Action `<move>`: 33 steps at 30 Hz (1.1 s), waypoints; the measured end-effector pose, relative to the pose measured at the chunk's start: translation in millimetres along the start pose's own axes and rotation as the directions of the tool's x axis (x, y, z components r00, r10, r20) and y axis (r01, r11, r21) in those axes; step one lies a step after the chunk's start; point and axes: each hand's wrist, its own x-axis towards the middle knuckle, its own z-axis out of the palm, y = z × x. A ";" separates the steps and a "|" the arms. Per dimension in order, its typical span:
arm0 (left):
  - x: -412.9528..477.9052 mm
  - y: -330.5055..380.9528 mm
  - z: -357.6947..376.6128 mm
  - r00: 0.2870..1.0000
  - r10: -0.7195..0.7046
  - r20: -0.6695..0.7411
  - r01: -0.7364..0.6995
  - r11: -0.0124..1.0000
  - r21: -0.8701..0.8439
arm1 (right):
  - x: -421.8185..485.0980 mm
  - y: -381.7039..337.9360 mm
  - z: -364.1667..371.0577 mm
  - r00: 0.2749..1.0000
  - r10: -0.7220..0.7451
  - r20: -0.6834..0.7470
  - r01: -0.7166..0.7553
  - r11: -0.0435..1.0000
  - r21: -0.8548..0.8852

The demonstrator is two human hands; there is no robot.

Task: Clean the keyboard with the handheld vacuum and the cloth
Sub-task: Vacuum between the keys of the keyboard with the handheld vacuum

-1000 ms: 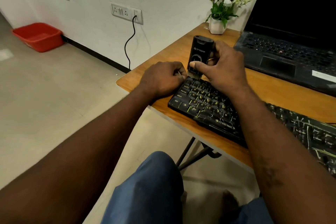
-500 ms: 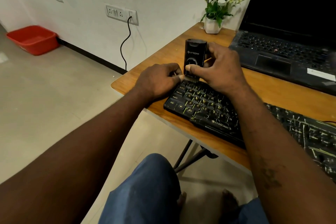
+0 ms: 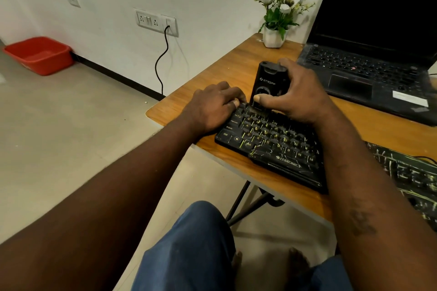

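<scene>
A black keyboard (image 3: 272,146) with yellow-green letters lies on the wooden table (image 3: 212,71), near its front left corner. My right hand (image 3: 300,97) grips a black handheld vacuum (image 3: 269,80) upright, thumb across its front. The vacuum's brush nozzle sits on the top key row near the keyboard's left end. My left hand (image 3: 212,106) holds the keyboard's far left corner with curled fingers. No cloth is in view.
An open black laptop (image 3: 369,73) stands at the back right, a white pot of flowers (image 3: 275,38) behind the vacuum. A second dark keyboard (image 3: 416,179) lies at the right edge. A wall socket with a black cable (image 3: 163,64) and a red tub (image 3: 39,54) are to the left.
The vacuum has slid slightly to the right along the top key row. My left hand stays on the keyboard's corner. The view has shifted a little.
</scene>
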 end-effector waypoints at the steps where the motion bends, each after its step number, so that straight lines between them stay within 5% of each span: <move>1: -0.1 1.8 0.5 1.000 -0.002 -0.004 0.002 1.000 0.011 | 0.5 -5.5 5.2 1.000 -0.025 0.006 0.025 1.000 0.003; 5: -1.2 5.4 2.0 1.000 -0.023 -0.008 0.023 1.000 -0.015 | 2.7 -16.2 19.2 0.996 -0.092 0.017 0.093 0.996 -0.015; 13: 0.4 4.2 4.0 0.997 -0.025 -0.075 0.019 0.997 -0.076 | -2.9 12.9 -31.8 0.975 0.156 0.156 -0.173 0.979 0.106; 18: -0.2 4.1 4.2 0.996 -0.040 -0.086 0.034 0.997 -0.064 | 1.5 13.7 -17.3 0.988 0.145 -0.056 -0.143 0.989 0.039; 24: -0.9 7.6 5.7 0.986 -0.098 -0.132 0.094 0.995 -0.036 | 11.0 -4.9 16.3 0.998 0.025 -0.055 -0.030 0.996 -0.089; 33: -3.7 10.5 5.7 0.980 -0.131 -0.151 0.131 0.991 -0.007 | -0.9 12.6 -25.0 0.970 0.241 0.007 -0.241 0.970 0.016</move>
